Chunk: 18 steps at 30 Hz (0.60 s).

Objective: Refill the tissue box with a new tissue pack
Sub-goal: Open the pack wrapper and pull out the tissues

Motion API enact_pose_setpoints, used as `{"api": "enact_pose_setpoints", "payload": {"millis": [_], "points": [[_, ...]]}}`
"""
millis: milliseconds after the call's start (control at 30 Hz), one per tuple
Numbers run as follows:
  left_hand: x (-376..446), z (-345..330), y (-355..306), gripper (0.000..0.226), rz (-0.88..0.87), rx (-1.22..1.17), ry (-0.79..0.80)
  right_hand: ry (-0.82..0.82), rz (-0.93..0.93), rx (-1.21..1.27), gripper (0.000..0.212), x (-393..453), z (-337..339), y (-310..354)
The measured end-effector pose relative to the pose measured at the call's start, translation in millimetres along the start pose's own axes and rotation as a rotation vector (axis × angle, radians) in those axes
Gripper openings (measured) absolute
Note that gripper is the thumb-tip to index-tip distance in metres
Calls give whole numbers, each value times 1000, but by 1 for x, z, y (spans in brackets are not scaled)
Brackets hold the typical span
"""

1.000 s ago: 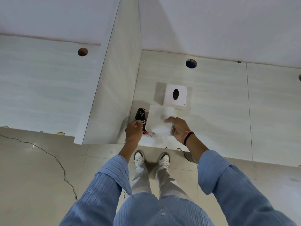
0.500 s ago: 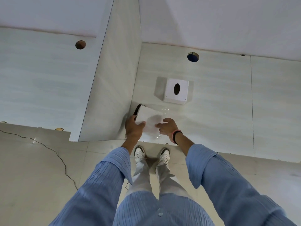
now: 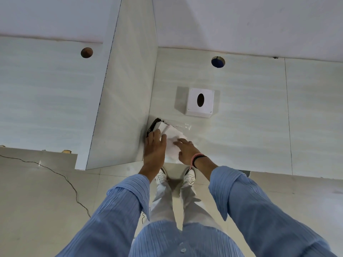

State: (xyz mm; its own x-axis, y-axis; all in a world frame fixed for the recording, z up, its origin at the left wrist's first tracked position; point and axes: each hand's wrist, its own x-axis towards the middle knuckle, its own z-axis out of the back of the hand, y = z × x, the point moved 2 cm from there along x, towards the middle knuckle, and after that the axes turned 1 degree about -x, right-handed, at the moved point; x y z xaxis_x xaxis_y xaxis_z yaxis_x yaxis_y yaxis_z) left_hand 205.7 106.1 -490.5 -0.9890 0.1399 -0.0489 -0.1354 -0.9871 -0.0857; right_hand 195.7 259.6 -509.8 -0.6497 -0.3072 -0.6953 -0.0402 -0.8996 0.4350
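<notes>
A white tissue box (image 3: 200, 101) with a dark oval slot is fixed to the tiled wall ahead. Below and left of it I hold a tissue pack (image 3: 172, 137): a white stack in clear plastic wrap with a dark printed end at its upper left. My left hand (image 3: 154, 147) grips the pack's left side near the dark end. My right hand (image 3: 186, 150) lies over the lower right of the pack, fingers on the white tissues. The loose clear wrap sticks out toward the upper right. The pack is well apart from the box.
A tiled partition wall (image 3: 128, 89) juts out just left of the pack. Round holes (image 3: 218, 61) sit in the wall tiles above the box and at left (image 3: 86, 52). The floor below has a crack (image 3: 65, 180); my shoes (image 3: 189, 177) stand by the wall.
The pack has turned and shifted left toward the corner. My right hand moved from the pack's right edge onto its face. The head view drifted slightly.
</notes>
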Motion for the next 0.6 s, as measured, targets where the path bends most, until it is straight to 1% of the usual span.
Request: {"api": "enact_pose_setpoints", "payload": {"millis": [100,167,267,333,367,400,467,600], "points": [[6,-4,4,23,117,12,194,-45,9,91,58,1,2,-3],[9,-4,1,18,181,-24,278,-150,-24,259,48,0,8,-7],[20,2,-8,22,226,-118,252,-386,-140,485,34,-2,32,-18],[33,5,-20,29,209,-284,168,-524,-220,542,29,-1,53,-30],[41,7,-28,30,221,-414,149,-576,-254,560,30,-1,63,-36],[49,9,-36,29,259,-562,147,-612,-283,561,33,-1,72,-41],[66,13,-49,15,395,-795,158,-642,-336,491,46,4,90,-49],[92,21,-68,20,628,-1034,168,-633,-427,376,74,24,118,-50]]}}
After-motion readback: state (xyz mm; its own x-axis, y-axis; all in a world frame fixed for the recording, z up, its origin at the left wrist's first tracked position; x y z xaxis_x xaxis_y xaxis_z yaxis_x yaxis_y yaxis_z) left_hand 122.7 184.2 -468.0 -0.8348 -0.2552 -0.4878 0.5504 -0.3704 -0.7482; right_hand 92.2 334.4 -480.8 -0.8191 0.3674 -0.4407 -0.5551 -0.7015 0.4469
